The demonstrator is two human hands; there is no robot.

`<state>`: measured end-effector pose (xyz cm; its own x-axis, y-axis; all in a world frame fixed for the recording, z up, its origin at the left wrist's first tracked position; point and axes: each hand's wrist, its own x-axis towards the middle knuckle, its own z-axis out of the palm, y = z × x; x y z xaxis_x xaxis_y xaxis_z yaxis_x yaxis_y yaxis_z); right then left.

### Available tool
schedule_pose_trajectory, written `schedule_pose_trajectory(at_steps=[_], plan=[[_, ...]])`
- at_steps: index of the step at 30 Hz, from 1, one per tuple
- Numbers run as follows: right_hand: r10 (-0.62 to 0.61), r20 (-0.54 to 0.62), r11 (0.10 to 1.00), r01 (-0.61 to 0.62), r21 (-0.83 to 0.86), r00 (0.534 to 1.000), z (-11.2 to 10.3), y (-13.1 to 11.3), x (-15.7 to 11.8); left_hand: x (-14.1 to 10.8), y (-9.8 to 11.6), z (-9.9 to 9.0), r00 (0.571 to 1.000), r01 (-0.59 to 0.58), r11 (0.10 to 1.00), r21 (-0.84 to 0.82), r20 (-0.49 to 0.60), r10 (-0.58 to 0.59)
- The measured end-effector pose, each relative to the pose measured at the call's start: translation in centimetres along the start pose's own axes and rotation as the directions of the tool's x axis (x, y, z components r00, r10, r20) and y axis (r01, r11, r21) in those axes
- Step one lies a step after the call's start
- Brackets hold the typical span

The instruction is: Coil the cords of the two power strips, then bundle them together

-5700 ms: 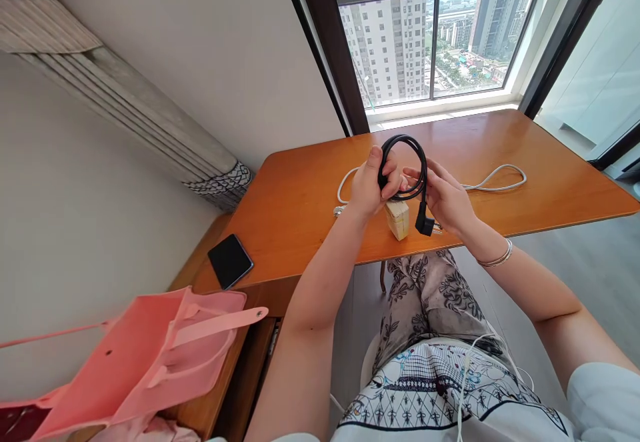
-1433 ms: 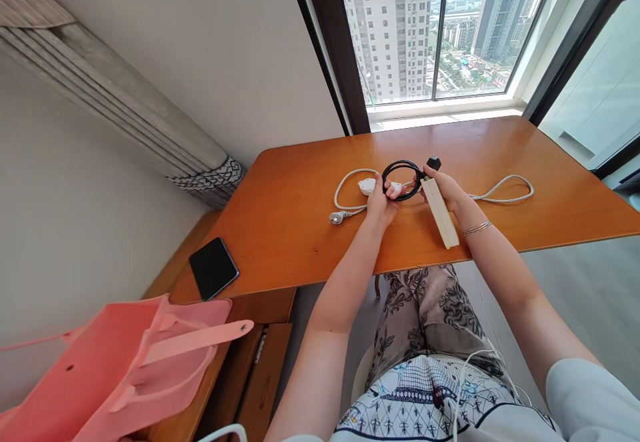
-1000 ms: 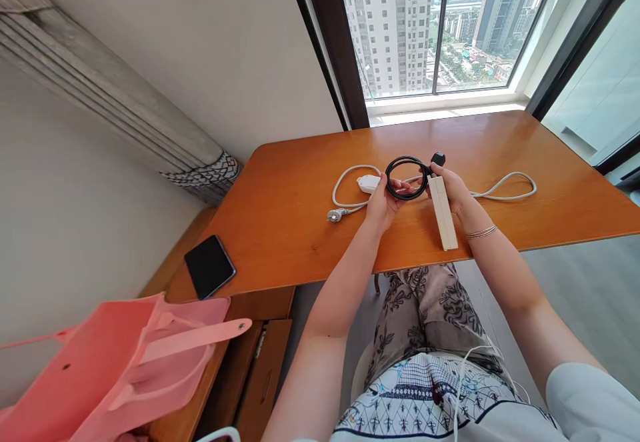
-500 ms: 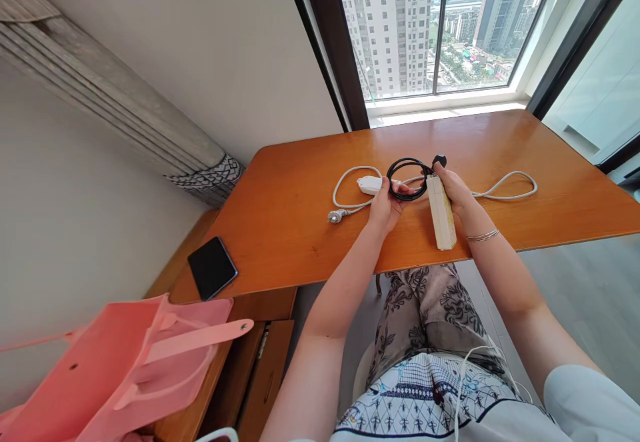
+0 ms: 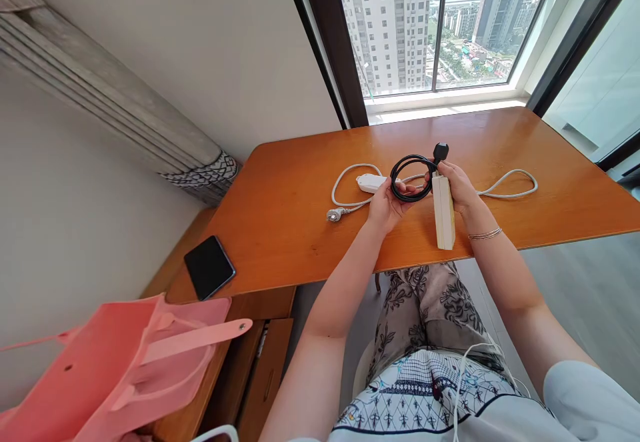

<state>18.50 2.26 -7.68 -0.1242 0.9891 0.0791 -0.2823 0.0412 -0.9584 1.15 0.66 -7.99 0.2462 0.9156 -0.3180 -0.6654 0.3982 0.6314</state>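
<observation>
Presently, I note my left hand (image 5: 387, 207) grasping the coiled black cable (image 5: 413, 158); my right hand (image 5: 460, 187) grips a cream block (image 5: 443, 214), a black plug (image 5: 441, 152) projecting above its fingers. Behind both, white cord (image 5: 507, 196) lies on the table (image 5: 295, 229).

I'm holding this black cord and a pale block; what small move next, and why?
Perhaps tuck the black plug against the cord: your left hand holds the cord in loops, while the plug sticks up above your right hand and the block.
</observation>
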Motion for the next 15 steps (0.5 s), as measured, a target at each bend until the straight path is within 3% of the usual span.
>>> schedule_pose_trajectory(at_steps=[5, 9, 11, 15], plan=[[0.06, 0.03, 0.998, -0.059, -0.028, 0.998, -0.1, -0.6, -0.3, 0.4, 0.5, -0.6, 0.997, -0.072, 0.988, 0.137, 0.007, 0.071], [0.148, 0.192, 0.987, -0.133, -0.087, 0.97, 0.1, -1.0, -0.9, 0.3, 1.0, -1.0, 0.991, -0.123, 0.97, 0.208, 0.07, 0.111], [0.192, 0.275, 0.98, -0.167, -0.112, 0.942, 0.1, -0.9, -1.2, 0.2, 1.2, -1.2, 0.99, -0.119, 0.96, 0.252, 0.105, 0.095], [0.21, 0.328, 0.977, -0.182, -0.115, 0.921, 0.1, -0.7, -1.4, 0.1, 1.3, -1.6, 0.989, -0.056, 0.966, 0.253, 0.146, 0.019]])
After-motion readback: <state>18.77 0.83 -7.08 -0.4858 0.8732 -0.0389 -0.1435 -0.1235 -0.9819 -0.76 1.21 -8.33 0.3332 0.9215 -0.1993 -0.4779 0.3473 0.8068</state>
